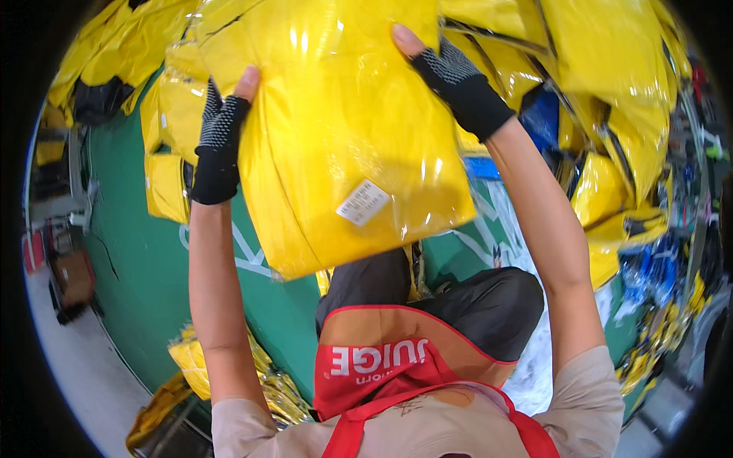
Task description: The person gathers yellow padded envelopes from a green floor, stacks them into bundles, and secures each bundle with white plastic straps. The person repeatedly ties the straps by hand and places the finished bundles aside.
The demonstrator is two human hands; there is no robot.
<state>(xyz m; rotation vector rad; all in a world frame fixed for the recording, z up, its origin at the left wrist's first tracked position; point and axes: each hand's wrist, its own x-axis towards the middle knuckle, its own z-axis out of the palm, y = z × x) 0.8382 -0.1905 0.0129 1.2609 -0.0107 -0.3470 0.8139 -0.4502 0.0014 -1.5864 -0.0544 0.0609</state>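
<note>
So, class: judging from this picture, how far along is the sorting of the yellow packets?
Done: unclear, no finished stack shows. In hand: the left hand and right hand grip one large yellow packet by its sides. Left: many yellow packets lie heaped around, and more on the green floor.

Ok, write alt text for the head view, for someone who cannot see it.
Two hands in black fingerless gloves, left hand and right hand, grip the sides of a yellow plastic-wrapped package bearing a white label. Behind it lie more yellow packages on a green floor.
</note>
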